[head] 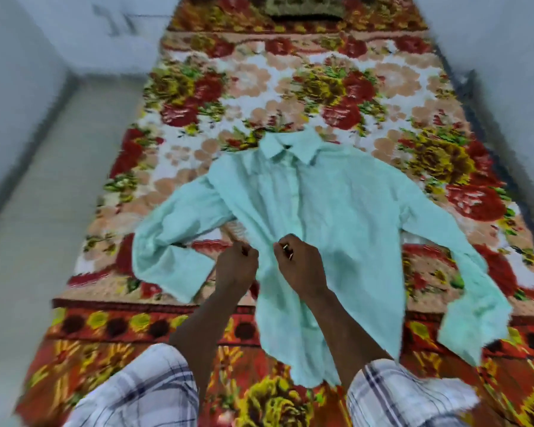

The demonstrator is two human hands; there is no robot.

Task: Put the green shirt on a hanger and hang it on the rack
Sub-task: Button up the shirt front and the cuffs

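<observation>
The pale green shirt lies spread face up on a flowered bed cover, collar away from me, both sleeves out to the sides. My left hand and my right hand sit close together at the shirt's front placket, about waist height. Both have their fingers closed and pinch the fabric at the front opening. The cloth bunches in folds between them. No hanger and no rack are in view.
The bed cover in red, yellow and white flowers fills the middle of the view. A dark cushion lies at its far end. Pale floor runs along the left; white walls stand on both sides.
</observation>
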